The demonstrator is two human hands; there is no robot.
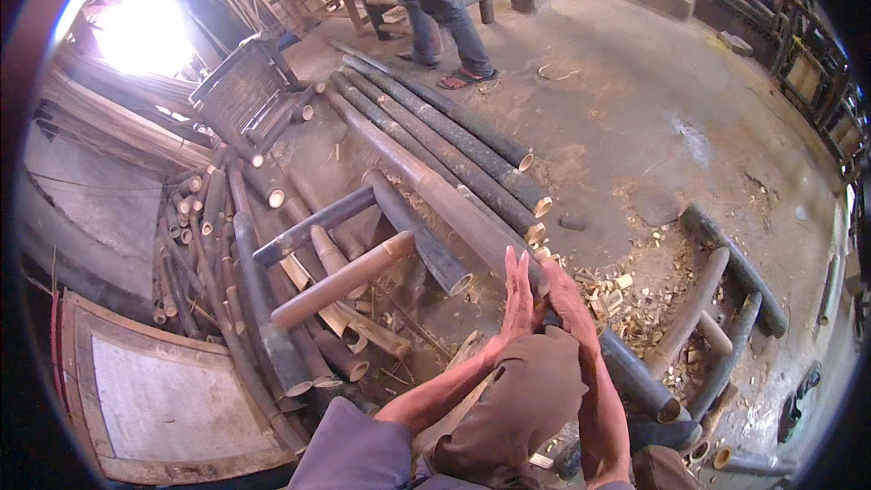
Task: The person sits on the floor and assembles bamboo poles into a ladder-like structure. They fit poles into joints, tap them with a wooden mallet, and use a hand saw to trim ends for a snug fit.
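A long brown bamboo pole runs from the far left toward me, its near end at my raised knee. My left hand lies along the left side of that end, fingers stretched out and close together. On the other side, my right hand curves round the end of the pole, and its fingers partly hide the cut. Whether a small tool sits between the hands cannot be made out. Just left stands a jointed bamboo frame of dark and brown pieces.
Several dark bamboo poles lie beyond the pole. Wood chips litter the floor at right, beside another bamboo frame. Cut bamboo is stacked at left near a framed panel. A person in jeans stands at the back.
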